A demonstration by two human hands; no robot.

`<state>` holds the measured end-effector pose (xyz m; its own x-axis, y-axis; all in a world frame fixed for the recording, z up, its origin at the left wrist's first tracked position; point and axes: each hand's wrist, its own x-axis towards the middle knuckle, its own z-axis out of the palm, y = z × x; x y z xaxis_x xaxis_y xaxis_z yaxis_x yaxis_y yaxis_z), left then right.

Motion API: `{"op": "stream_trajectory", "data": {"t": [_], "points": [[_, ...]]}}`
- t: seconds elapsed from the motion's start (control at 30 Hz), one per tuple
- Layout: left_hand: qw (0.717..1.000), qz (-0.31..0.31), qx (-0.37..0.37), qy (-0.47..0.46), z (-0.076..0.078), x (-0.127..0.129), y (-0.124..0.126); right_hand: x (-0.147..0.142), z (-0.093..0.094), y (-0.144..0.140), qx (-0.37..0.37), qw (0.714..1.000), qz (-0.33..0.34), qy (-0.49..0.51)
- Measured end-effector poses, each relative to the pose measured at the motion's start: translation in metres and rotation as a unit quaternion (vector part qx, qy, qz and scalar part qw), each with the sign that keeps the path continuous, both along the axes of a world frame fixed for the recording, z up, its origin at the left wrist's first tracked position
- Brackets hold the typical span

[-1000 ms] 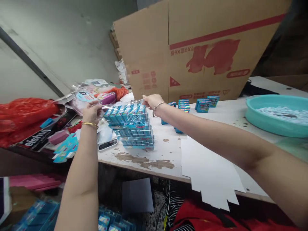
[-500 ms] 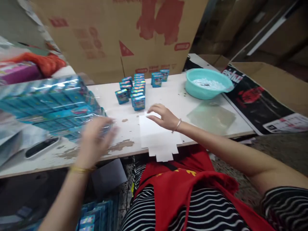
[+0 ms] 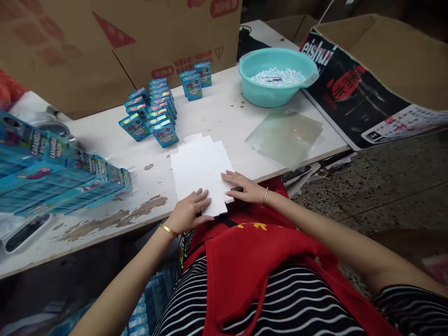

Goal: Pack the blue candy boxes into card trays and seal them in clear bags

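A flat white cardboard blank (image 3: 199, 163) with notched edges lies at the table's front edge, a little turned. On its near left part rests my left hand (image 3: 192, 210), fingers spread and holding nothing. My right hand (image 3: 245, 185) lies at the blank's right edge, its fingers stretched out over it. Just beyond the blank stand several small blue candy packets (image 3: 164, 133) in rows, with a smaller group of packets (image 3: 192, 86) farther back.
A turquoise basin (image 3: 259, 95) of small white pieces stands at the back right, near a clear plastic sheet (image 3: 287, 137). Wrapped stacks of blue boxes (image 3: 63, 175) fill the left. Behind rises a large cardboard carton (image 3: 87, 60); an open black-printed box (image 3: 350, 88) stands at right.
My left hand has come from the wrapped stacks on the left onto the white blank. My right hand has moved down to the blank's right edge. The view has shifted.
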<state>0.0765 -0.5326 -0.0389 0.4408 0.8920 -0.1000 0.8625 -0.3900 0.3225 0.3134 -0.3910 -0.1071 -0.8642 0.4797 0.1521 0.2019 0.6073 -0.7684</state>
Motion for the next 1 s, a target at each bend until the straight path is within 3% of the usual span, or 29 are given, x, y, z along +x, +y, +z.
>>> {"op": "stream_trajectory", "data": {"t": [0.13, 0.23, 0.37, 0.43, 0.57, 0.73, 0.8, 0.87, 1.0], "points": [[0.993, 0.027, -0.093, -0.066, 0.018, -0.003, 0.016, 0.006, 0.001, 0.007, -0.047, 0.999, 0.01, 0.007], [0.974, 0.087, -0.163, -0.133, 0.027, -0.01, 0.035, 0.007, 0.008, 0.003, -0.05, 0.998, -0.016, 0.036], [0.939, 0.224, -0.147, -0.215, 0.015, -0.019, 0.064, -0.011, 0.019, -0.013, 0.11, 0.99, -0.058, 0.07], [0.934, 0.243, -0.11, -0.238, 0.004, -0.021, 0.072, -0.027, 0.022, -0.02, 0.192, 0.977, -0.08, 0.035], [0.97, 0.154, 0.039, -0.185, -0.008, -0.021, 0.066, -0.052, 0.024, -0.025, 0.262, 0.955, -0.138, -0.028], [0.986, 0.048, 0.15, -0.05, -0.013, -0.015, 0.04, -0.059, 0.017, -0.028, 0.32, 0.938, -0.131, 0.002], [0.986, 0.02, 0.159, -0.053, -0.015, -0.011, 0.035, -0.058, 0.015, -0.03, 0.326, 0.938, -0.115, 0.014], [0.983, 0.005, 0.144, -0.116, -0.013, -0.009, 0.035, -0.054, 0.019, -0.029, 0.304, 0.947, -0.101, 0.032], [0.968, 0.045, 0.057, -0.241, 0.008, -0.013, 0.047, -0.03, 0.04, -0.014, 0.171, 0.976, -0.076, 0.115]]}}
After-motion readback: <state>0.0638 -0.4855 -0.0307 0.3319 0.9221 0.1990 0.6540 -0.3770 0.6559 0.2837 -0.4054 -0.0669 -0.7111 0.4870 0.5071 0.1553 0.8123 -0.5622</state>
